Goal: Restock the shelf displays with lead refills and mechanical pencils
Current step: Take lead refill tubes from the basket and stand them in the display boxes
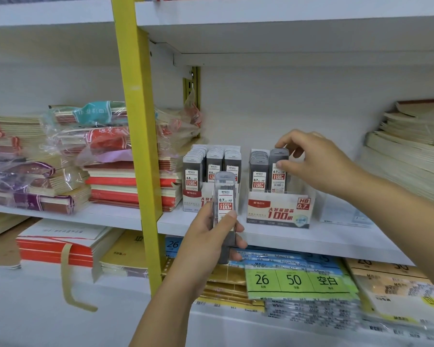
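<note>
My right hand [321, 164] pinches the top of a 0.7 refill case [277, 180] in the display box [278, 211], centre frame | left hand [211, 236] grips the spare case [224, 191] lower centre | likely light, stiff, slick plastic; best pinched by the narrow sides

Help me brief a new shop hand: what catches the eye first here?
The right hand pinches a refill case standing in the 0.7 display box, mid-shelf; the left hand holds a second case before the 0.5 display box. Left of them stands a yellow upright.
</note>
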Tool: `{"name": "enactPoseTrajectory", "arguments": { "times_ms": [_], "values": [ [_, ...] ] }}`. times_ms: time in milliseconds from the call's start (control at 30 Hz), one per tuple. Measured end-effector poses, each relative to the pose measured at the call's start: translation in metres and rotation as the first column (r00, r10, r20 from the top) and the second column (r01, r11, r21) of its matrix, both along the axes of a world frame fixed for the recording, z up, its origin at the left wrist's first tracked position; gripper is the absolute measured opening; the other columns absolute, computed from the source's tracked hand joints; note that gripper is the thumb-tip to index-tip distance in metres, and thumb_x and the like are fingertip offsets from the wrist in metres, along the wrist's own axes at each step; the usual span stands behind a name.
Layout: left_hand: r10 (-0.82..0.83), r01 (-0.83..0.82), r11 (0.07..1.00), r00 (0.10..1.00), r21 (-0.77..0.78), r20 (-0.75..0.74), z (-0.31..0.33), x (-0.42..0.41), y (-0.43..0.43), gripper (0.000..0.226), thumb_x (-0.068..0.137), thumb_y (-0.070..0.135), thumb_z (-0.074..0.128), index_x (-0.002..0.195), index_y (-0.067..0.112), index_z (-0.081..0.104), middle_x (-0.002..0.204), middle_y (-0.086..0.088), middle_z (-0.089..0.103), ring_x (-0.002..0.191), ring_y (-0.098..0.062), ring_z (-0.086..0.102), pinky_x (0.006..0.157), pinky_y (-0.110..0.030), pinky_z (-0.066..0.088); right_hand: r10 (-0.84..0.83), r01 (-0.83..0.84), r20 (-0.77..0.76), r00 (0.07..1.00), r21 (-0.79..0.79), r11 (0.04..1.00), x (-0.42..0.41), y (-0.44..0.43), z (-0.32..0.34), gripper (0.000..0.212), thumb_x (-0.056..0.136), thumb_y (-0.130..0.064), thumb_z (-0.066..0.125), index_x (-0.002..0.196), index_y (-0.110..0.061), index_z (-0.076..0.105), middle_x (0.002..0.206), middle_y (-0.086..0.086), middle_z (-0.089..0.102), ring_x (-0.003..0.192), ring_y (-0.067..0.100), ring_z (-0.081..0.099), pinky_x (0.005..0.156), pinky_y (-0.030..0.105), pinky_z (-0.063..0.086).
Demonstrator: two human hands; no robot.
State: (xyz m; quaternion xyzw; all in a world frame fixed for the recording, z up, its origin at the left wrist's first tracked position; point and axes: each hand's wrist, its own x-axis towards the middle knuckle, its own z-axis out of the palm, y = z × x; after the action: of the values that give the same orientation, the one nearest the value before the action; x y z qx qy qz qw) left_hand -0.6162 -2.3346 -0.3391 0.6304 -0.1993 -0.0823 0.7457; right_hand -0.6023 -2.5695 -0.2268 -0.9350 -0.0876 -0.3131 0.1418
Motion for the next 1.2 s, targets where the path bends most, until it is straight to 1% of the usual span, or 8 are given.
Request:
{"name": "enactPoseTrajectory", "arguments": {
  "times_ms": [167,433,533,600,667,800,1000,1200],
  "values": [
    [0.005,-0.006,0.998,1.000,-0.068,-0.004,0.000,-0.003,-0.001,0.018,0.096,0.033,0.063,0.113,0.038,0.063,0.088,0.000,0.076,0.080,-0.020,0.077,0.059,-0.028,0.059,-0.088,0.089,0.011,0.996,-0.115,0.989,0.003,-0.001,-0.006,0.025,0.083,-0.032,0.072,0.105,-0.032,0.058,0.104,-0.012,0.053,0.108,0.014,0.042,0.088,0.037,0.041],
    [-0.006,0.005,0.998,1.000,-0.061,-0.018,0.001,-0.004,-0.001,0.013,0.087,0.039,0.069,0.097,0.046,0.070,0.096,0.000,0.078,0.087,-0.022,0.077,0.065,-0.030,0.062,-0.128,0.122,-0.031,0.991,-0.151,0.981,0.005,-0.002,-0.008,0.036,0.084,-0.034,0.070,0.117,-0.030,0.056,0.116,-0.007,0.059,0.109,0.015,0.043,0.089,0.035,0.041],
    [-0.016,0.015,0.998,1.000,-0.059,-0.017,0.002,-0.005,-0.002,0.024,0.078,0.044,0.072,0.101,0.040,0.070,0.097,0.000,0.078,0.087,-0.021,0.077,0.062,-0.028,0.061,-0.173,0.182,0.059,0.983,-0.241,0.953,-0.003,0.005,-0.011,0.033,0.089,-0.035,0.062,0.121,-0.027,0.059,0.120,-0.005,0.057,0.113,0.016,0.040,0.091,0.032,0.036],
    [-0.016,0.016,0.998,1.000,-0.056,-0.006,0.004,-0.007,-0.003,0.028,0.076,0.045,0.073,0.103,0.038,0.070,0.097,-0.001,0.078,0.084,-0.021,0.077,0.057,-0.025,0.058,-0.096,0.116,0.147,0.985,-0.137,0.984,-0.018,0.017,-0.016,0.028,0.092,-0.040,0.053,0.116,-0.029,0.062,0.111,-0.011,0.058,0.106,0.008,0.043,0.086,0.025,0.035],
    [-0.021,0.022,0.998,1.000,-0.052,0.013,0.005,-0.009,-0.005,0.017,0.081,0.043,0.073,0.098,0.043,0.071,0.096,-0.001,0.078,0.081,-0.020,0.077,0.052,-0.021,0.054,0.080,-0.088,0.068,0.995,0.124,0.988,-0.036,0.034,-0.021,0.023,0.089,-0.047,0.048,0.105,-0.038,0.062,0.096,-0.023,0.061,0.092,-0.003,0.051,0.076,0.014,0.039],
    [-0.033,0.034,0.999,0.999,-0.032,0.034,0.006,-0.013,-0.010,0.010,0.089,0.035,0.073,0.094,0.043,0.070,0.095,-0.002,0.078,0.078,-0.020,0.077,0.050,-0.019,0.051,0.373,-0.273,-0.084,0.924,0.537,0.798,-0.052,0.058,-0.034,0.025,0.085,-0.031,0.070,0.109,-0.037,0.063,0.084,-0.008,0.071,0.080,0.009,0.065,0.071,0.019,0.054],
    [-0.060,0.061,0.998,0.997,-0.010,0.042,0.004,-0.012,-0.013,0.020,0.091,0.025,0.073,0.106,0.038,0.068,0.103,0.004,0.077,0.088,-0.016,0.076,0.058,-0.021,0.056,0.250,-0.199,0.026,0.968,0.686,0.700,-0.055,0.040,-0.025,0.018,0.088,-0.017,0.067,0.099,-0.029,0.057,0.076,-0.007,0.073,0.062,0.005,0.067,0.057,0.021,0.047],
    [-0.032,0.032,0.999,0.999,-0.029,0.013,0.005,-0.005,-0.016,0.019,0.101,0.024,0.058,0.106,0.039,0.068,0.098,0.003,0.078,0.087,-0.016,0.076,0.059,-0.025,0.059,0.112,-0.224,0.245,0.963,0.495,0.840,-0.045,-0.012,0.023,0.032,0.083,-0.013,0.066,0.088,-0.043,0.055,0.077,0.000,0.067,0.065,0.012,0.061,0.058,0.020,0.046]
  ]
}}
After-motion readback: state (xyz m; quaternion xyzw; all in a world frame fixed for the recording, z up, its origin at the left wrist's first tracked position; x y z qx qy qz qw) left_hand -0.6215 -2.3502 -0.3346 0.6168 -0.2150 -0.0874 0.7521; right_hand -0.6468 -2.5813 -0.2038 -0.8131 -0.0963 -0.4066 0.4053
